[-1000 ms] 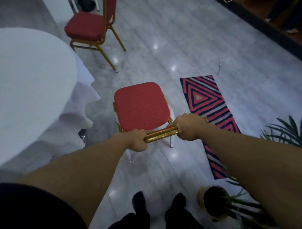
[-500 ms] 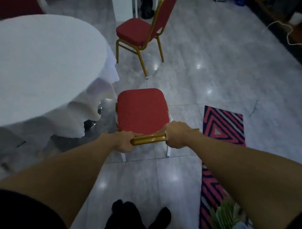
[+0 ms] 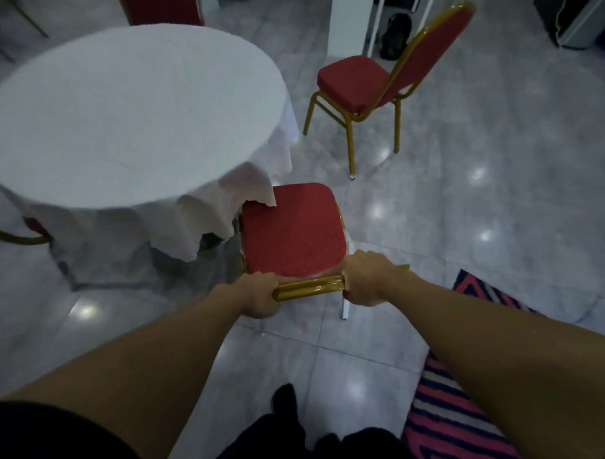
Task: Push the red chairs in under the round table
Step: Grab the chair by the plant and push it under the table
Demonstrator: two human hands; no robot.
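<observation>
The near red chair (image 3: 292,229) stands at the middle of the view, its seat facing up and its far left corner tucked just under the hanging edge of the white tablecloth (image 3: 198,222). Its gold top rail (image 3: 309,288) runs across the near side of the seat. The left hand (image 3: 259,294) is wrapped around the rail's left end and the right hand (image 3: 369,278) around its right end, both closed tight on the metal, with a bare stretch of rail between them. One white-tipped chair leg (image 3: 344,308) shows below the right hand.

At ten o'clock from the chair is the round worktop (image 3: 126,120), covered by the cloth, which drapes in folds down its near side. At one o'clock, well apart from the worktop's edge, a second red chair (image 3: 361,82) stands on the floor, its back turned away to the right. At eleven o'clock, beyond the worktop, the red back of a third chair (image 3: 161,3) rises. At nine o'clock, a gold curve of another chair (image 3: 16,236) peeks out beside the cloth.

The grey tiled floor (image 3: 484,201) is glossy with light spots. At four o'clock lies a striped rug (image 3: 459,423) in red, white and dark blue.
</observation>
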